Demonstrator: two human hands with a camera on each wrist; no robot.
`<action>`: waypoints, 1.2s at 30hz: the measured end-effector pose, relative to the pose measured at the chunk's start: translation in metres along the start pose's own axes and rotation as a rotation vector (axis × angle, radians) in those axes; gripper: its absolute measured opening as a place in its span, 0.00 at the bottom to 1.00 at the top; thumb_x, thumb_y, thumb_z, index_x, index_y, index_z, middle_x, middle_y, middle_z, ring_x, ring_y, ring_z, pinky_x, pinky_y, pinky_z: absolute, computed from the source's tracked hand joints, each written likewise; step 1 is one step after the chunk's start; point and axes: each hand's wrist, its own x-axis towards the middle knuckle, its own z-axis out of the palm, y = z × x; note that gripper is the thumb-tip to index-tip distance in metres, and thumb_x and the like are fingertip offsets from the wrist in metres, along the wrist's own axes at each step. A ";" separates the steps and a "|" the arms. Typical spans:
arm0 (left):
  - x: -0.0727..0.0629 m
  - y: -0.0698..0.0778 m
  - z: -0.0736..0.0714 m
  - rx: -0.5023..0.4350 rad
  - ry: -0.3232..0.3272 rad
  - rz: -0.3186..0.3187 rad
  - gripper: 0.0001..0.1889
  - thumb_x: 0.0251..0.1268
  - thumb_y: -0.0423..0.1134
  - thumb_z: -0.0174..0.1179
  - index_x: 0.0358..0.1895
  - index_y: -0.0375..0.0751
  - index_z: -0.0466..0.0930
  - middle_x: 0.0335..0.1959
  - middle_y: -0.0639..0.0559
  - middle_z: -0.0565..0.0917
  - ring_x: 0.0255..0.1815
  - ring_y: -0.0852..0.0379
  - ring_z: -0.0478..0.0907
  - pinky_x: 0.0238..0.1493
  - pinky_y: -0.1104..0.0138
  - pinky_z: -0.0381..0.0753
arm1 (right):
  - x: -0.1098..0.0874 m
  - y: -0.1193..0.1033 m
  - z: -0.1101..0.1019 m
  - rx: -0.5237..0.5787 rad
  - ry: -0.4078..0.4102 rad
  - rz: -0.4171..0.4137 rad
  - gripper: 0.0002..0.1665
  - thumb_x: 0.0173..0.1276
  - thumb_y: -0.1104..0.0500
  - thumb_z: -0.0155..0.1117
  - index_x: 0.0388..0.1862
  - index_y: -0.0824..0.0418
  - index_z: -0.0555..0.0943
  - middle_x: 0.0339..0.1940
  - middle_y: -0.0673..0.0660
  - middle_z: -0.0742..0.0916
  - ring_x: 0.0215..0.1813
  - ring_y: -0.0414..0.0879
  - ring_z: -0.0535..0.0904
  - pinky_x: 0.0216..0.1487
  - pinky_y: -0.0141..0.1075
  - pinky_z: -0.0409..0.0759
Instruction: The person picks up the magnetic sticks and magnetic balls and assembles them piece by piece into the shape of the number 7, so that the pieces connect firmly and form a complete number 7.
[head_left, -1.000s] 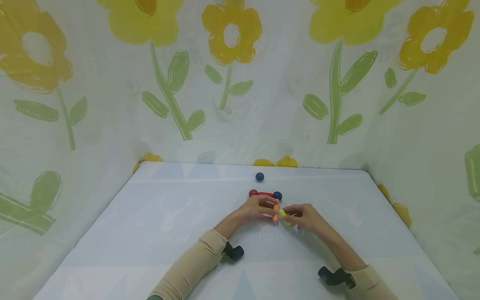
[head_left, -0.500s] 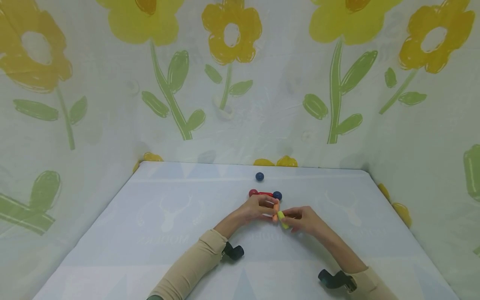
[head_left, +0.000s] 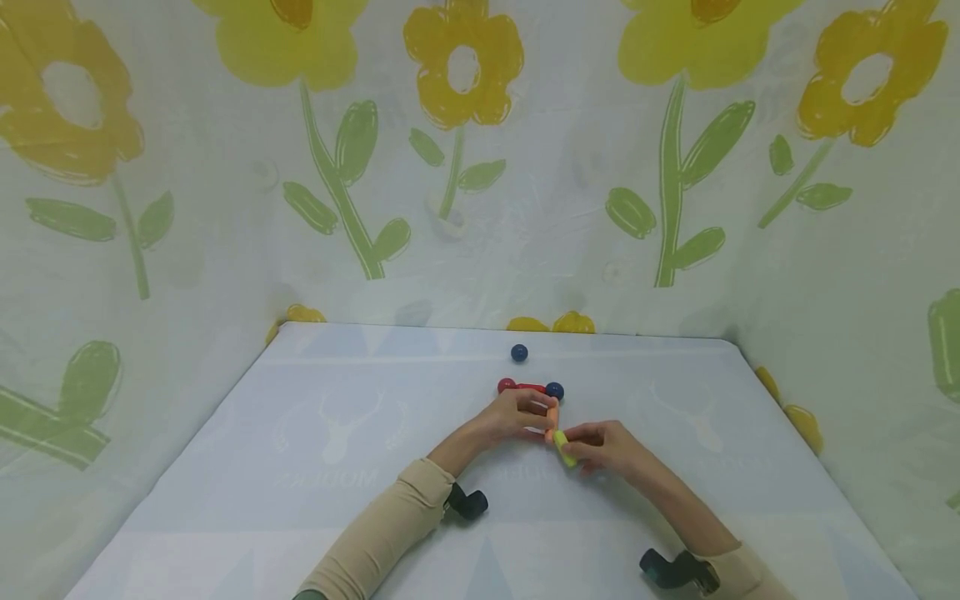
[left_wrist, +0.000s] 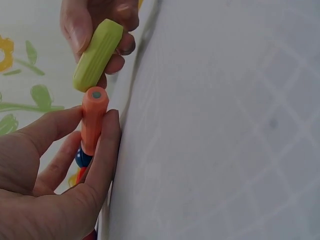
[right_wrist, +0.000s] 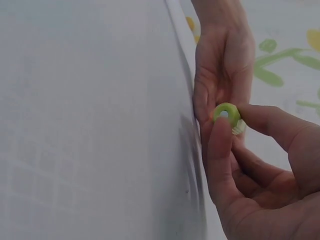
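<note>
My left hand pinches an orange ridged rod between thumb and fingers; a small grey-green spot shows in its end. In my right hand is a yellow-green ridged rod, gripped by thumb and fingertips, with a hole in the end seen in the right wrist view. The green rod's lower end is at the orange rod's near end; whether they touch I cannot tell. Just beyond the left hand, a red rod lies between a red ball and a dark blue ball, which sits at the orange rod's far end.
A second dark blue ball lies farther back on the white patterned table. Flower-printed curtains surround the table's back and sides. Black wrist cameras stick out from both forearms, close above the tabletop.
The right hand has shifted slightly toward me, and the green rod has moved with it to the orange rod's near end. The left hand and the balls stay in place.
</note>
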 end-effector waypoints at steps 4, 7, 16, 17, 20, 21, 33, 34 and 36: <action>0.000 0.000 0.000 0.001 0.004 0.000 0.18 0.60 0.34 0.68 0.55 0.42 0.82 0.51 0.47 0.84 0.47 0.56 0.80 0.49 0.61 0.85 | -0.004 -0.001 0.002 0.017 -0.017 0.024 0.28 0.62 0.49 0.72 0.56 0.65 0.82 0.47 0.59 0.89 0.36 0.44 0.84 0.42 0.37 0.86; -0.001 -0.001 0.000 0.011 0.012 0.001 0.18 0.60 0.34 0.68 0.55 0.43 0.82 0.51 0.48 0.84 0.47 0.56 0.80 0.49 0.61 0.85 | -0.005 -0.001 0.002 0.034 -0.039 0.031 0.31 0.61 0.48 0.72 0.57 0.66 0.81 0.47 0.59 0.89 0.38 0.45 0.85 0.43 0.37 0.86; 0.000 -0.001 0.000 0.007 0.019 0.003 0.17 0.60 0.34 0.68 0.54 0.43 0.83 0.48 0.49 0.84 0.47 0.56 0.80 0.49 0.61 0.86 | -0.005 0.003 0.004 0.077 -0.083 0.028 0.34 0.60 0.47 0.73 0.57 0.68 0.80 0.45 0.58 0.89 0.40 0.47 0.88 0.44 0.36 0.86; 0.000 -0.001 0.000 0.002 0.019 0.000 0.17 0.60 0.33 0.68 0.54 0.43 0.83 0.48 0.48 0.84 0.47 0.56 0.80 0.48 0.61 0.86 | -0.005 0.003 0.005 0.081 -0.088 0.027 0.34 0.60 0.47 0.73 0.57 0.68 0.80 0.45 0.58 0.89 0.40 0.47 0.88 0.44 0.36 0.86; 0.001 -0.001 0.000 -0.018 0.014 -0.004 0.17 0.60 0.32 0.67 0.54 0.42 0.82 0.48 0.48 0.83 0.47 0.55 0.80 0.48 0.59 0.86 | -0.005 0.004 0.006 0.108 -0.118 0.019 0.33 0.61 0.48 0.73 0.58 0.69 0.80 0.45 0.59 0.89 0.40 0.47 0.88 0.43 0.36 0.86; 0.002 -0.002 0.000 -0.020 0.014 -0.004 0.17 0.60 0.32 0.67 0.54 0.41 0.82 0.48 0.47 0.83 0.47 0.55 0.80 0.48 0.59 0.86 | -0.005 0.004 0.006 0.123 -0.131 0.015 0.32 0.61 0.49 0.72 0.58 0.69 0.80 0.45 0.60 0.89 0.40 0.48 0.88 0.43 0.36 0.86; 0.002 -0.002 0.000 0.000 0.008 0.000 0.17 0.60 0.33 0.67 0.54 0.43 0.82 0.50 0.48 0.83 0.48 0.55 0.80 0.47 0.59 0.86 | -0.001 0.008 0.008 0.199 -0.174 0.007 0.32 0.64 0.50 0.70 0.59 0.71 0.78 0.43 0.61 0.90 0.40 0.49 0.89 0.43 0.34 0.86; 0.002 -0.002 0.000 -0.001 0.007 0.000 0.17 0.61 0.33 0.67 0.54 0.43 0.82 0.50 0.48 0.83 0.48 0.55 0.80 0.47 0.59 0.86 | 0.000 0.008 0.009 0.202 -0.174 0.007 0.33 0.64 0.50 0.70 0.59 0.71 0.78 0.42 0.61 0.90 0.40 0.48 0.89 0.43 0.34 0.86; 0.001 -0.002 0.000 -0.003 0.008 -0.002 0.18 0.61 0.33 0.67 0.55 0.43 0.82 0.51 0.49 0.83 0.48 0.55 0.80 0.48 0.59 0.86 | 0.000 0.008 0.010 0.206 -0.175 0.007 0.34 0.63 0.48 0.70 0.59 0.71 0.78 0.41 0.60 0.90 0.40 0.48 0.89 0.42 0.34 0.86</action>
